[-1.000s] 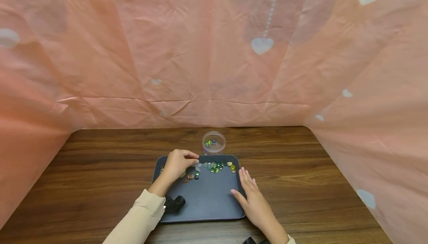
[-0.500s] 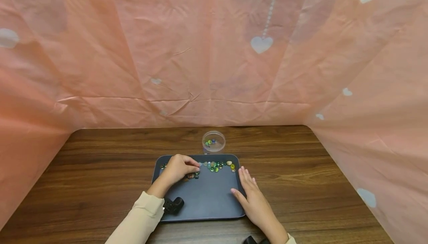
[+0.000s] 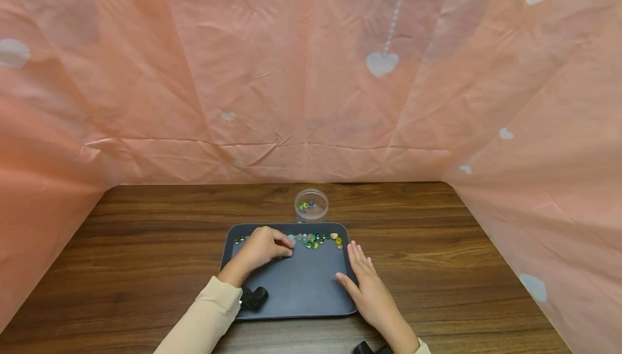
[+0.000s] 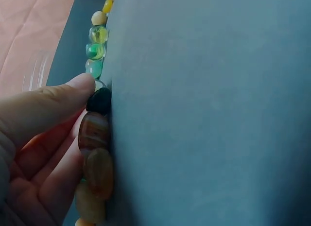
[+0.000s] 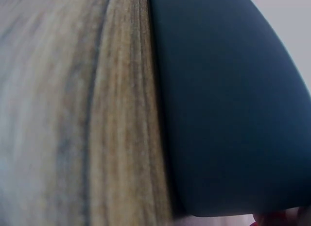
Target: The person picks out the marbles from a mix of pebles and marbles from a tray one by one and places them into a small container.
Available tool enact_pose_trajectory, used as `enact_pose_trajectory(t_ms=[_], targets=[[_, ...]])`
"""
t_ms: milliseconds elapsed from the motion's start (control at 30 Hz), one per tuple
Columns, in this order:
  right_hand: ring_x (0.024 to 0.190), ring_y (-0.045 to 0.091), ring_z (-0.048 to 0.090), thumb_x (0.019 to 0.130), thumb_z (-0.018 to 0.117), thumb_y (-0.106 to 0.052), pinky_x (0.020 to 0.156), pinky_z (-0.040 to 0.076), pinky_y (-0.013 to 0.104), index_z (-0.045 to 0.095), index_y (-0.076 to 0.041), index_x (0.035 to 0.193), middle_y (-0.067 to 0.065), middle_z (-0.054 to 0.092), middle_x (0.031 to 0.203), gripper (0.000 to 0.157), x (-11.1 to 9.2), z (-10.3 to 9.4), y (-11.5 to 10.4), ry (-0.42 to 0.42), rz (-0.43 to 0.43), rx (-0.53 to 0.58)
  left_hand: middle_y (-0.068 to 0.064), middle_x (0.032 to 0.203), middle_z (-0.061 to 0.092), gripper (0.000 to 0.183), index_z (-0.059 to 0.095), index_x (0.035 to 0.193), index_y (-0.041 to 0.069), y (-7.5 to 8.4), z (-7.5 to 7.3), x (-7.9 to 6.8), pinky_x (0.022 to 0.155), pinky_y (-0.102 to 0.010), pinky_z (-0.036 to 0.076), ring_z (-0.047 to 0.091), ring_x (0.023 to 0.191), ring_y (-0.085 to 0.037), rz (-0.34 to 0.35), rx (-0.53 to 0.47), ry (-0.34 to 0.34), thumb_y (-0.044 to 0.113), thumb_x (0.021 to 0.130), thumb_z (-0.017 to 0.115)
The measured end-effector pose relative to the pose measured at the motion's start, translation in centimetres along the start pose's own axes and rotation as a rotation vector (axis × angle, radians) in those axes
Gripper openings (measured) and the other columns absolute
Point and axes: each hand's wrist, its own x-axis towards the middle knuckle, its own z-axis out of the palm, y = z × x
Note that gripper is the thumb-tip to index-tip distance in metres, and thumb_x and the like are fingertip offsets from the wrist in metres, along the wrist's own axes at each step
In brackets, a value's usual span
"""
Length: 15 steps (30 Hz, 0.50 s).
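Note:
My left hand reaches over the dark grey tray with its fingers curled. In the left wrist view its thumb tip is right at a small black stone, pinched against fingers partly hidden behind the stones. A banded brown agate stone and an amber-brown stone lie beside it. Clear, green and yellow glass beads continue the row. My right hand lies with extended fingers along the tray's right rim and holds nothing.
Behind the tray stands a clear round dish with several green and blue beads. Other beads line the tray's far edge, with a few at its far left. The wooden table is enclosed by a pink curtain.
My left hand has moved slightly right and nearer along the stones, covering the brown and dark ones that showed in front of it. My right hand stays at the rim.

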Motion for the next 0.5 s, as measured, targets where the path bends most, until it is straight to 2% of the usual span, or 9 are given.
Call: enact_pose_trajectory(t_ms=[167,267,400,500], targets=[[0.151,0.035,0.023,0.099,0.058,-0.035,0.121,0.017,0.057,0.029,-0.002,0.155,0.017,0.027,0.162,0.071,0.01,-0.01,-0.02,0.006,-0.005,-0.004,-0.005,0.089,0.078,0.008,0.081,0.087,0.010,-0.15,0.17,0.08,0.052,-0.022,0.047,0.055,0.058,-0.004,0.028,0.045,-0.003,0.007,0.079,0.081],[0.151,0.035,0.022,0.099,0.058,-0.035,0.121,0.017,0.057,0.029,-0.002,0.155,0.017,0.026,0.162,0.071,0.01,-0.04,-0.06,0.003,0.000,-0.003,-0.004,0.086,0.077,0.007,0.081,0.087,0.010,-0.11,0.17,0.06,0.052,-0.022,0.047,0.056,0.057,-0.005,0.020,0.031,-0.001,0.008,0.080,0.081],[0.151,0.035,0.022,0.099,0.058,-0.035,0.121,0.017,0.057,0.029,-0.002,0.155,0.017,0.026,0.162,0.071,0.01,-0.04,-0.09,0.001,0.002,-0.005,-0.006,0.083,0.077,0.009,0.081,0.089,0.008,-0.13,-0.14,0.12,0.055,-0.024,0.049,0.060,0.059,-0.007,-0.025,-0.110,-0.020,0.012,0.082,0.080],[0.151,0.035,0.023,0.099,0.058,-0.035,0.121,0.017,0.057,0.029,-0.001,0.155,0.017,0.027,0.162,0.071,0.03,0.01,-0.07,0.003,-0.001,-0.005,-0.009,0.091,0.078,0.017,0.080,0.096,0.005,-0.26,-0.53,0.23,0.063,-0.025,0.053,0.065,0.070,-0.007,-0.057,-0.242,-0.036,0.016,0.083,0.080]])
